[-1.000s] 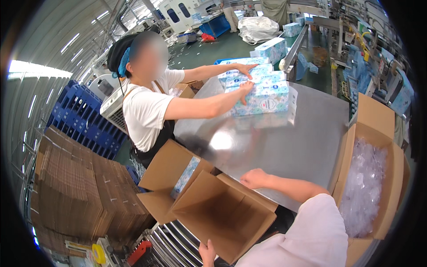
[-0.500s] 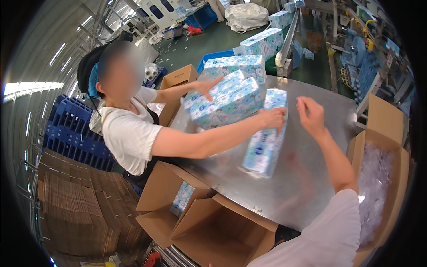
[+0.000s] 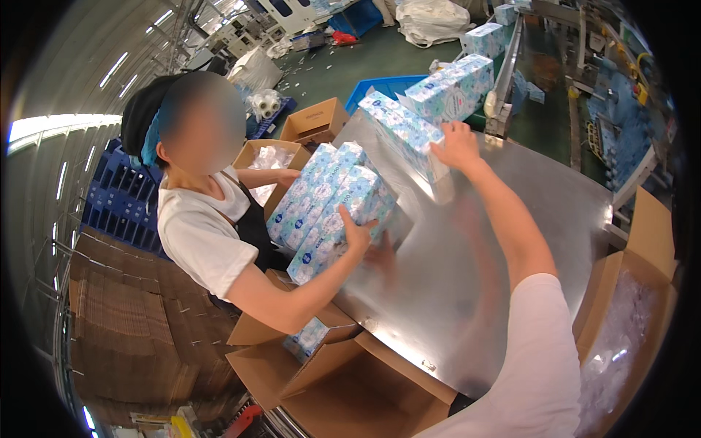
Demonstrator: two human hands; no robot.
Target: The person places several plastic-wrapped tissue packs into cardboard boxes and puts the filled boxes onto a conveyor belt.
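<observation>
In the head view, the person's right hand (image 3: 458, 144) reaches across from the lower right, with its fingers bent and parted over the near right end of a blue-and-white floral pack (image 3: 400, 130). Fingers and pack appear to touch; whether the hand is closed around it, I cannot tell. The left hand is out of the picture, so its state cannot be told.

That pack lies at the far side of the metal counter (image 3: 438, 285), set at a slant. Just behind it sits a second pack (image 3: 458, 89), close to the end of a metal rail (image 3: 509, 62), and a blue bin (image 3: 358, 95) shows just beyond the slanted pack.

Across the counter's left side, a co-worker holds a tilted bundle of similar packs (image 3: 321, 208) side by side. The co-worker's near hand (image 3: 356, 233) is spread on the bundle's near right end, fingers apart; the far hand (image 3: 288, 177) is partly hidden behind it. Whether the bundle rests on the counter or is lifted, I cannot tell.

The shiny metal surface stretches from the right hand's pack toward the lower edge, between the bundle and the person's forearm (image 3: 507, 223). The counter's near edge runs beside an open carton (image 3: 409, 365), with another carton (image 3: 263, 371) holding a floral pack (image 3: 307, 338) to its left. On the right, the edge meets a tall carton (image 3: 602, 303) filled with clear plastic (image 3: 617, 350).
</observation>
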